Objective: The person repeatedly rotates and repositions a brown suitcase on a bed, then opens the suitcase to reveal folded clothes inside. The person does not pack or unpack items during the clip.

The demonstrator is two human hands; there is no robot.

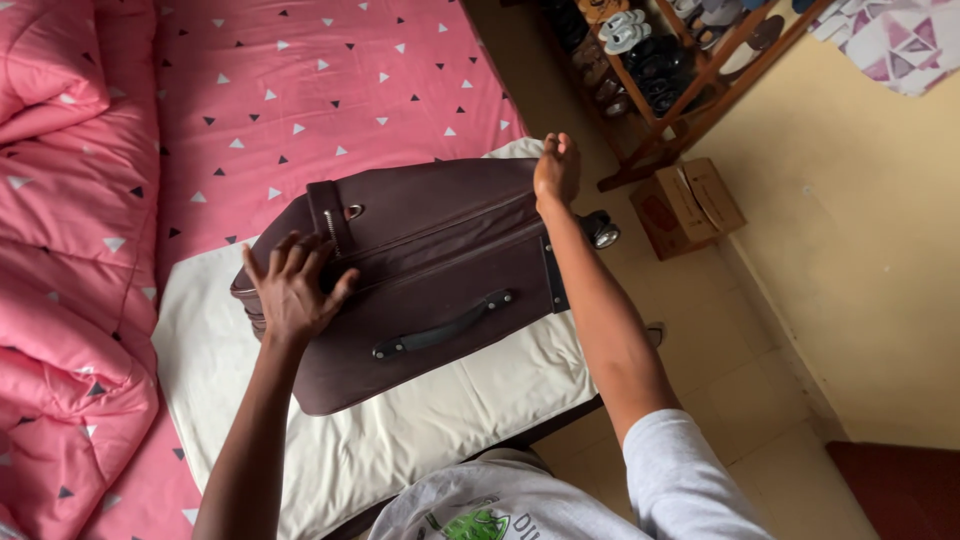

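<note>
A dark brown suitcase (430, 260) lies on its side on a cream cloth (400, 430) at the edge of the bed, its black carry handle (445, 325) facing me and a wheel (601, 230) poking out at the right end. My left hand (293, 285) presses flat on the suitcase's left end, fingers spread. At the far right corner, just above the wheel, my right hand (556, 168) rests on the top edge with fingers together, not clearly gripping.
A pink bedsheet (330, 90) with small triangles covers the bed, and a pink quilt (60, 250) is bunched along the left. To the right are a tiled floor, a cardboard box (688, 205), a wooden shoe rack (680, 70) and a yellow wall.
</note>
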